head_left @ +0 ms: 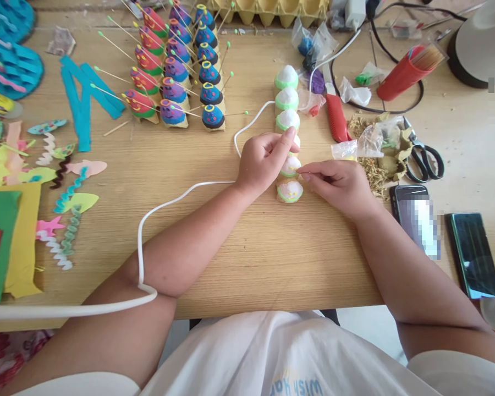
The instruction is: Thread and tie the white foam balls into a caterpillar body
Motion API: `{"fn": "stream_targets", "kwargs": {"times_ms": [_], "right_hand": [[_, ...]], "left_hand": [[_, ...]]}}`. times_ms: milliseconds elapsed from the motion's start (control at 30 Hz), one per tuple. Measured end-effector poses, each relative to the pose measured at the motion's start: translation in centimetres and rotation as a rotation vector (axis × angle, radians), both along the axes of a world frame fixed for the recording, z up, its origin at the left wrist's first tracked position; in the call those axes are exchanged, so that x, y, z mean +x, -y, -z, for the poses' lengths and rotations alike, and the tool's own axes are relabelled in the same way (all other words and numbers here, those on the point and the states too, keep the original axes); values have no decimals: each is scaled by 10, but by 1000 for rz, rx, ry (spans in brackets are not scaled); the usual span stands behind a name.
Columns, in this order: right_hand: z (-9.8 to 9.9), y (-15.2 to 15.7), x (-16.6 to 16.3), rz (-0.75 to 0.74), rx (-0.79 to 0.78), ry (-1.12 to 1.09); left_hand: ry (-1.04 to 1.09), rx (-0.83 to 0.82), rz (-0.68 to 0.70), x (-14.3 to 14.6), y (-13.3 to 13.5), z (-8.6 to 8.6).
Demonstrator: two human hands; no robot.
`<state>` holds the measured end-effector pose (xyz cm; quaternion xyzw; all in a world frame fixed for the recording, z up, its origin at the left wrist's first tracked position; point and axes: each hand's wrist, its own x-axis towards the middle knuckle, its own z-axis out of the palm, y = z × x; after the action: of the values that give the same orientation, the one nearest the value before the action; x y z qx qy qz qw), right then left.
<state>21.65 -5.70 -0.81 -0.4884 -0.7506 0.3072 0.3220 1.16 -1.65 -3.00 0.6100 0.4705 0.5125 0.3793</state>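
A row of egg-carton cups (287, 102) topped with white mounds and light green rims runs away from me. My left hand (264, 162) lies over the row's left side, fingers curled and thumb stretched along them, partly covering a middle cup. Whatever it may hold is hidden. My right hand (340, 184) pinches thumb and forefinger together at the right edge of the second-nearest cup (291, 166), which bears small yellow dots. Anything in that pinch is too small to make out. The nearest cup (290, 191) also carries yellow dots.
Painted egg-carton caterpillars (174, 88) with pin-like feelers stand at the back left. Paper shapes (78, 203) lie left. On the right are a red-handled tool (337, 118), scissors (424, 159), a red toothpick tube (408, 71) and phones (474, 253). A white cable (181, 192) crosses my left arm.
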Motion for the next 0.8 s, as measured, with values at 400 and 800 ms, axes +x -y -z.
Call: {"fn": "stream_targets", "kwargs": {"times_ms": [400, 800], "right_hand": [[-2, 1, -3, 21, -2, -15], [-6, 2, -4, 56, -21, -41]], "left_hand": [[16, 21, 6, 0, -1, 2], [28, 33, 6, 0, -1, 3]]}}
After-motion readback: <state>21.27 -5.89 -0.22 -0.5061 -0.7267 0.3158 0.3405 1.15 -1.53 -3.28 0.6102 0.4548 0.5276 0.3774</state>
